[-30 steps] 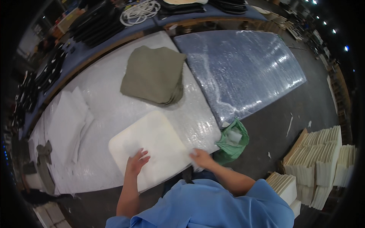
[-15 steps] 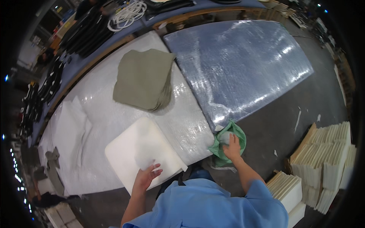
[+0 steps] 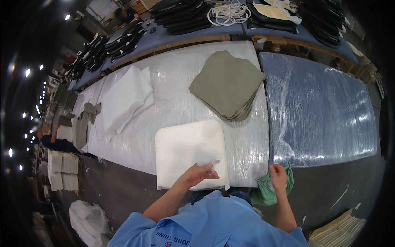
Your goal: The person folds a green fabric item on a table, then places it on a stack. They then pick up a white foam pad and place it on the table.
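Observation:
A cream foam pad (image 3: 181, 144) with rounded far corners lies at the table's near edge, in front of my body. Over its lower right part is my left hand (image 3: 198, 175), its fingers curled round something pale and see-through that I cannot make out. My right hand (image 3: 278, 176) is closed above the mouth of a green bag (image 3: 265, 193) at the table's near edge; its fingertips are partly hidden, and what they hold cannot be seen. Beyond the pad rests a stack of olive-green fabric pieces (image 3: 226, 84).
White padding sheets (image 3: 125, 99) lie on the left of the film-covered table (image 3: 168, 82). A blue, film-wrapped surface (image 3: 321, 111) adjoins on the right. Black padded pieces (image 3: 181, 16) and coiled white cord (image 3: 228, 13) occupy the back bench. Another person (image 3: 55, 142) works at far left.
The view has swung left, shifting the table rightward in the picture. My right hand has risen from inside the green bag to above its mouth and closed. My left hand stays over the pad.

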Action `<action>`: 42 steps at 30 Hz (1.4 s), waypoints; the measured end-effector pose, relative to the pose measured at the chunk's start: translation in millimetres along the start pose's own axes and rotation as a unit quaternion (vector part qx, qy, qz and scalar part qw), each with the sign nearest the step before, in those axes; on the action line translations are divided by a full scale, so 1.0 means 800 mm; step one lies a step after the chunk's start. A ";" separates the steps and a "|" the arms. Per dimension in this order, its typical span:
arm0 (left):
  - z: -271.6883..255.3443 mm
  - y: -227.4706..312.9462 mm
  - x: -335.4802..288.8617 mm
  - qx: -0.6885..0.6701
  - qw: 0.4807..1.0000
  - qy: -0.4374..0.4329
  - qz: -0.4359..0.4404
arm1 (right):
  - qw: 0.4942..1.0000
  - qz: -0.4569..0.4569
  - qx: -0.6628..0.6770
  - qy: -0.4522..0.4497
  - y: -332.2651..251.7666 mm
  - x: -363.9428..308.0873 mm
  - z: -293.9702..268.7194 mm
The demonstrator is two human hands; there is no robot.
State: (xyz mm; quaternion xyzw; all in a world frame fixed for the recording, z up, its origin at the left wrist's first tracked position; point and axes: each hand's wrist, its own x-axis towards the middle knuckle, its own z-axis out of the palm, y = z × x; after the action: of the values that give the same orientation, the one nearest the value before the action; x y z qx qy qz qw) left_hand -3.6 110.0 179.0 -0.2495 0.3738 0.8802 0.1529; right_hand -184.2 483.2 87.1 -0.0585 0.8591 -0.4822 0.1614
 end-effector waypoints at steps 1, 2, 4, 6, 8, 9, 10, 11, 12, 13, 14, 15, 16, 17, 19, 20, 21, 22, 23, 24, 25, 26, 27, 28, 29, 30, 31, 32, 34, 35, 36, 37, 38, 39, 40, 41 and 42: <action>0.005 0.000 0.004 0.019 1.000 -0.007 -0.002 | 0.994 0.012 0.075 -0.082 -0.030 0.006 0.020; 0.008 -0.004 0.006 0.025 1.000 -0.009 -0.001 | 0.975 0.023 0.150 -0.165 -0.069 0.009 0.048; 0.012 -0.012 0.012 0.037 0.999 -0.013 0.003 | 0.927 -0.035 0.240 -0.285 -0.140 0.003 0.108; 0.017 -0.018 0.007 0.050 0.999 -0.005 0.005 | 0.920 -0.095 0.228 -0.306 -0.204 -0.014 0.153; 0.024 -0.010 0.000 0.071 0.997 -0.005 -0.013 | 0.914 -0.012 0.262 -0.309 -0.217 0.001 0.173; 0.026 -0.003 -0.005 0.082 0.996 -0.004 -0.030 | 0.909 0.030 0.279 -0.310 -0.221 0.007 0.180; 0.028 0.004 -0.009 0.093 0.995 -0.004 -0.048 | 0.909 0.029 0.280 -0.306 -0.221 0.011 0.182; 0.019 0.002 -0.020 0.100 0.994 0.001 -0.040 | 0.907 0.032 0.282 -0.312 -0.225 0.009 0.187; 0.012 0.001 -0.027 0.108 0.994 0.029 -0.011 | 0.904 0.035 0.284 -0.317 -0.229 0.007 0.193; 0.004 0.002 -0.033 0.116 0.991 0.057 0.017 | 0.894 0.059 0.294 -0.334 -0.233 0.004 0.198; 0.001 0.001 -0.035 0.124 0.988 0.078 0.045 | 0.895 0.051 0.282 -0.341 -0.230 0.004 0.202; -0.002 0.001 -0.035 0.082 0.990 0.091 0.064 | 0.897 0.042 0.271 -0.347 -0.227 0.003 0.205; -0.004 0.003 -0.032 0.040 0.990 0.104 0.082 | 0.898 0.034 0.261 -0.352 -0.224 0.004 0.207; -0.008 0.005 -0.031 -0.004 0.988 0.119 0.102 | 0.901 0.036 0.262 -0.343 -0.229 0.002 0.209; -0.017 0.004 -0.036 0.062 0.981 0.162 0.083 | 0.905 0.042 0.265 -0.329 -0.255 -0.008 0.212; -0.020 0.002 -0.037 0.097 0.977 0.178 0.069 | 0.903 0.044 0.278 -0.325 -0.264 -0.010 0.216; -0.023 0.000 -0.038 0.127 0.975 0.172 0.062 | 0.900 0.046 0.291 -0.322 -0.276 -0.012 0.220; -0.026 -0.002 -0.040 0.157 0.972 0.166 0.055 | 0.897 0.039 0.279 -0.340 -0.280 -0.011 0.225; -0.027 -0.004 -0.039 0.189 0.969 0.155 0.047 | 0.896 0.031 0.267 -0.353 -0.281 -0.007 0.228; -0.021 -0.002 -0.033 0.190 0.970 0.145 0.049 | 0.897 0.010 0.233 -0.377 -0.270 0.009 0.233; -0.015 0.000 -0.027 0.191 0.971 0.136 0.051 | 0.895 -0.011 0.197 -0.399 -0.258 0.023 0.233; -0.013 0.000 -0.026 0.188 0.971 0.136 0.052 | 0.901 0.000 0.173 -0.397 -0.247 0.032 0.236; -0.013 0.001 -0.027 0.172 0.973 0.142 0.060 | 0.907 0.009 0.150 -0.394 -0.239 0.037 0.236; -0.011 0.002 -0.027 0.157 0.974 0.147 0.068 | 0.912 0.018 0.126 -0.389 -0.231 0.040 0.236; -0.015 -0.002 -0.032 0.137 0.974 0.162 0.075 | 0.910 0.033 0.156 -0.382 -0.235 0.034 0.238; -0.019 -0.004 -0.035 0.130 0.974 0.173 0.074 | 0.908 0.048 0.185 -0.373 -0.237 0.026 0.239; -0.023 -0.005 -0.037 0.124 0.973 0.183 0.072 | 0.904 0.063 0.215 -0.364 -0.240 0.019 0.239; -0.030 -0.009 -0.043 0.116 0.971 0.197 0.069 | 0.894 0.081 0.230 -0.375 -0.252 0.008 0.239; -0.038 -0.013 -0.056 0.108 0.969 0.215 0.065 | 0.874 0.115 0.262 -0.392 -0.286 -0.011 0.235; -0.034 -0.007 -0.050 0.114 0.970 0.206 0.063 | 0.876 0.060 0.223 -0.423 -0.273 -0.003 0.239; -0.028 0.003 -0.039 0.127 0.972 0.187 0.061 | 0.877 0.004 0.181 -0.444 -0.245 0.015 0.246; -0.028 0.007 -0.035 0.133 0.973 0.178 0.057 | 0.869 -0.047 0.135 -0.473 -0.228 0.025 0.253; -0.036 0.004 -0.040 0.131 0.973 0.183 0.054 | 0.882 0.004 0.175 -0.438 -0.229 0.022 0.261; -0.040 0.005 -0.044 0.093 0.972 0.202 0.070 | 0.891 0.053 0.212 -0.398 -0.237 0.020 0.266; -0.044 0.005 -0.047 0.055 0.970 0.221 0.086 | 0.896 0.102 0.248 -0.354 -0.245 0.018 0.270; -0.050 0.006 -0.052 0.017 0.965 0.240 0.102 | 0.882 0.151 0.253 -0.367 -0.252 0.017 0.269; -0.060 0.006 -0.056 -0.019 0.963 0.246 0.112 | 0.865 0.202 0.258 -0.379 -0.256 0.015 0.269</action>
State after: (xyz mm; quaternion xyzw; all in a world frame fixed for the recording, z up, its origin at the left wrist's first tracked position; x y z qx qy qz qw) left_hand 47.0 67.7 178.4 -0.4177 0.4088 0.8100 -0.0478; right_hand -134.9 198.0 153.8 -0.0182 0.5697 -0.5844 0.5776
